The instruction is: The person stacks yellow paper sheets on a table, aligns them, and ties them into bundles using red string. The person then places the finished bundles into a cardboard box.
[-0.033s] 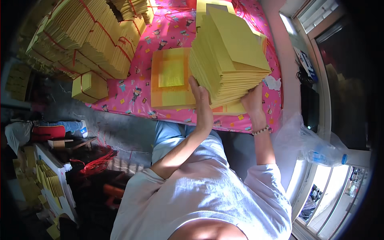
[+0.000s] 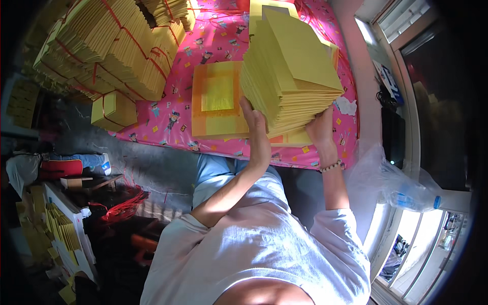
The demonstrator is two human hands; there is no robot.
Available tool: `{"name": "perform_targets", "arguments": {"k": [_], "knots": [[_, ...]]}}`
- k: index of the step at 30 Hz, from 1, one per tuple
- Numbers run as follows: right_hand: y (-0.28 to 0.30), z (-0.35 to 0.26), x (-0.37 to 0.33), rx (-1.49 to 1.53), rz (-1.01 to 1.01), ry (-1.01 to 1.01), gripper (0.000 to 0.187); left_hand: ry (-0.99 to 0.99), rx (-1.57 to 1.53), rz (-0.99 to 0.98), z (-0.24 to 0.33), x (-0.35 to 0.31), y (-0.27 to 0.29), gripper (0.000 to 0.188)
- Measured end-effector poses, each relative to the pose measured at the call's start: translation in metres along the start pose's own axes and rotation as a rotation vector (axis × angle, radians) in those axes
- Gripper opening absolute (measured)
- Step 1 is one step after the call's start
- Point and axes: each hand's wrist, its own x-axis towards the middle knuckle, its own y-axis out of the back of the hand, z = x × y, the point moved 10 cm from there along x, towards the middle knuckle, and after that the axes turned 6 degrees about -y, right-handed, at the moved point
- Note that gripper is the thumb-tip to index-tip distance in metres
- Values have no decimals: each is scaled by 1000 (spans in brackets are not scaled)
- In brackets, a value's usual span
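Here, one thick stack of yellow paper sheets point(image 2: 290, 76), held tilted above the tabletop point(image 2: 178, 119), which carries a pink cloth printed with small cartoon figures. Left hand point(image 2: 258, 134): flat and open, fingers extended upward, palm pressed against the stack's left edge. Right hand point(image 2: 323, 129): fingers spread under the stack's lower right corner, supporting it from below; a beaded bracelet point(image 2: 330, 166) on that wrist. Flat on the cloth just left of the stack: an orange-bordered yellow sheet point(image 2: 218, 99) with a smaller shiny square at its centre. Far left of the tabletop: bundles of yellow paper tied with red string point(image 2: 101, 46), leaning in rows; one small tied bundle point(image 2: 114, 109) at the near edge. Right of the person: a crumpled clear plastic bag point(image 2: 391, 180).
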Motion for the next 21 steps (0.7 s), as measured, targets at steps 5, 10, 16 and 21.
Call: {"name": "perform_targets", "arguments": {"k": [5,10,16,21], "knots": [[2,2,-2,-1,31,-2,52,-18,-51,-7,0,1,-3,77],[2,7,0,-28,-46,-24,52,-31,-33,-26,3,0,-7,78],[6,7,6,56,-95,-144,58,-109,219,-68,11,-1,-4,76],[-20,-47,27,3,-143,-104,69,-144,128,3,15,14,12,71]]}}
